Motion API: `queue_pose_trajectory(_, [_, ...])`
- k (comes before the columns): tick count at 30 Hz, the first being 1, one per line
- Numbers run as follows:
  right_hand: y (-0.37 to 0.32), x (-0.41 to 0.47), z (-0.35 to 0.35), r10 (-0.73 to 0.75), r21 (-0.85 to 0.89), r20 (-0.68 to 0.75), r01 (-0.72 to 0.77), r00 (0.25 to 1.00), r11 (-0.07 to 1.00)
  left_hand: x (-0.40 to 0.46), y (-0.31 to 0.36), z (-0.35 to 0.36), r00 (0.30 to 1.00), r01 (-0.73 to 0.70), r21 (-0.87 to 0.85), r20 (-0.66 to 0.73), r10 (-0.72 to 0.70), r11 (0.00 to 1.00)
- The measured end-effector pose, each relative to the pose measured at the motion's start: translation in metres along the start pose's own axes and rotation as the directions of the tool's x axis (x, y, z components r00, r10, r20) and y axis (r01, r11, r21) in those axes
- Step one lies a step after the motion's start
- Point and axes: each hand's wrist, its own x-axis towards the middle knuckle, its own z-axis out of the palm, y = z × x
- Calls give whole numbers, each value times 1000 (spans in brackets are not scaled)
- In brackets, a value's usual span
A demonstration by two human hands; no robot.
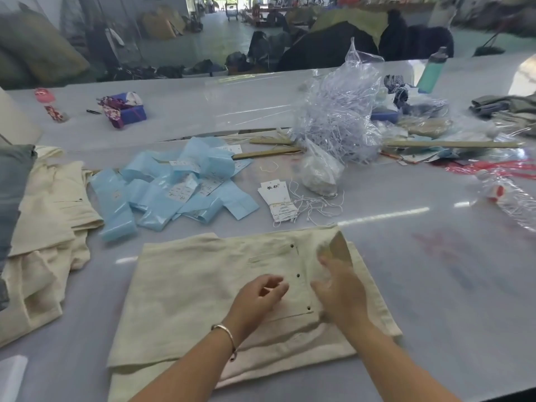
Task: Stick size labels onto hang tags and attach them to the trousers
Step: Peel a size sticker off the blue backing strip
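Note:
Folded cream trousers (188,285) lie on the table right in front of me, with dark rivets along the fly. My left hand (258,297) hovers over their middle with fingers loosely curled and nothing in them. Over the waistband at the right, my right hand (336,288) is blurred by motion, fingers spread. A brown tag-like piece (338,246) stands up at the trousers' top right corner. A bundle of white hang tags (280,203) with strings lies just beyond the trousers. Blue label backing strips (174,192) with white size labels sprawl to the left of it.
More cream trousers (46,227) are heaped at the left edge. A clear bag of plastic fasteners (339,111) and a small white bag (319,172) sit behind the tags. Wooden rulers (452,144), a crumpled bottle (504,195), a green bottle (433,71) and a purple box (130,111) stand further back.

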Motion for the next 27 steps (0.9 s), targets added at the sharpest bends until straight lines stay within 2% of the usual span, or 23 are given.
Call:
queue_pose_trajectory(1, [-7, -10, 3, -152, -56, 46, 155, 987, 986, 5, 9, 9, 999, 44, -155, 27, -41, 987])
queue_pose_trajectory(3, [-15, -26, 9, -299, -166, 208, 335, 931, 927, 14, 21, 24, 999, 41, -263, -12, -46, 964])
queue_pose_trajectory(5, [-11, -32, 9, -328, -220, 297, 399, 897, 890, 22, 26, 30, 990, -18, -156, -143, -4, 988])
queue_pose_trajectory(7, [-5, -33, 1, -362, -97, 288, 404, 886, 910, 31, 23, 32, 978, -24, -96, -210, 3, 995])
queue_pose_trajectory(9, [3, -34, -10, -319, 116, 169, 303, 933, 946, 37, 20, 32, 972, -17, -105, -235, -8, 994])
queue_pose_trajectory(12, [18, -28, -22, -77, 290, -27, 82, 997, 953, 45, 20, 31, 963, -35, -105, -269, 6, 994])
queue_pose_trajectory(15, [25, -19, -26, 119, 472, -9, -101, 993, 876, 46, 22, 33, 949, -90, -29, -305, 77, 996])
queue_pose_trajectory(17, [30, -16, -23, 243, 549, -8, -199, 970, 812, 41, 23, 38, 904, -175, 157, -364, 222, 972])
queue_pose_trajectory(19, [32, -15, -19, 321, 531, -20, -262, 947, 806, 36, 28, 44, 848, -307, 353, -321, 422, 884])
queue_pose_trajectory(22, [33, -13, -17, 339, 471, 70, -331, 938, 817, 34, 38, 49, 816, -383, 533, -189, 547, 754])
queue_pose_trajectory(24, [33, -10, -18, 323, 453, 123, -343, 938, 823, 33, 40, 51, 828, -373, 594, -133, 545, 713])
queue_pose_trajectory(27, [34, -3, -20, 317, 371, 168, -358, 933, 857, 29, 46, 58, 898, -258, 588, -146, 415, 766])
